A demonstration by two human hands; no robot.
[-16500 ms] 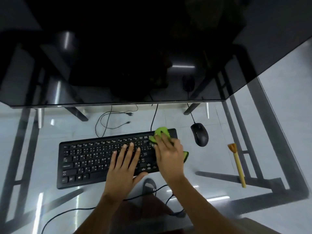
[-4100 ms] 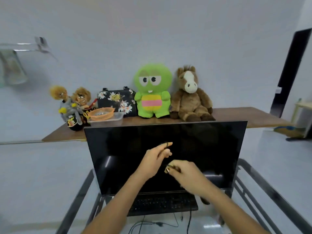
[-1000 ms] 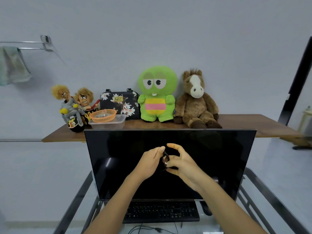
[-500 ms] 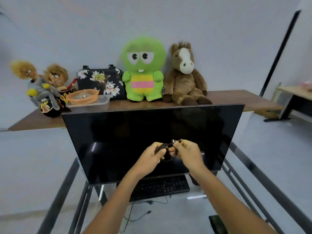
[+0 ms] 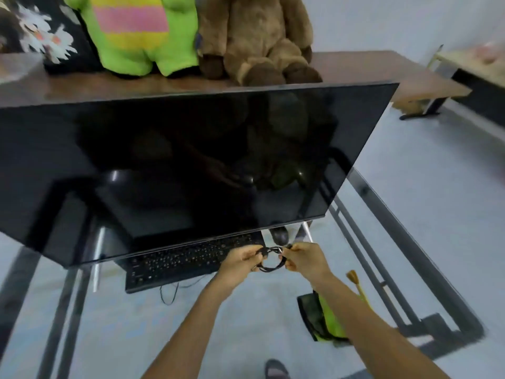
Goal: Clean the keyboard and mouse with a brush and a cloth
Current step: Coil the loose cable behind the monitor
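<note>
My left hand [image 5: 240, 262] and my right hand [image 5: 304, 259] hold a small coil of black cable [image 5: 270, 259] between them, above the right end of the black keyboard [image 5: 185, 262]. The keyboard lies on the glass desk, partly hidden under the monitor. The black mouse [image 5: 279, 234] peeks out just behind my hands. A green and dark cloth [image 5: 322, 318] lies on the glass under my right forearm. The yellow brush [image 5: 355, 281] lies beside it, mostly hidden by my arm.
A large dark monitor [image 5: 191, 165] fills the middle. Behind it, a wooden shelf [image 5: 382, 69] carries a green plush toy [image 5: 136, 31], a brown plush horse [image 5: 257, 39] and a floral bag [image 5: 41, 42]. The desk's metal frame [image 5: 396, 253] runs along the right.
The view has tipped down and closer to the desk. My hands have dropped from in front of the screen to over the keyboard's right end, still holding the coiled cable.
</note>
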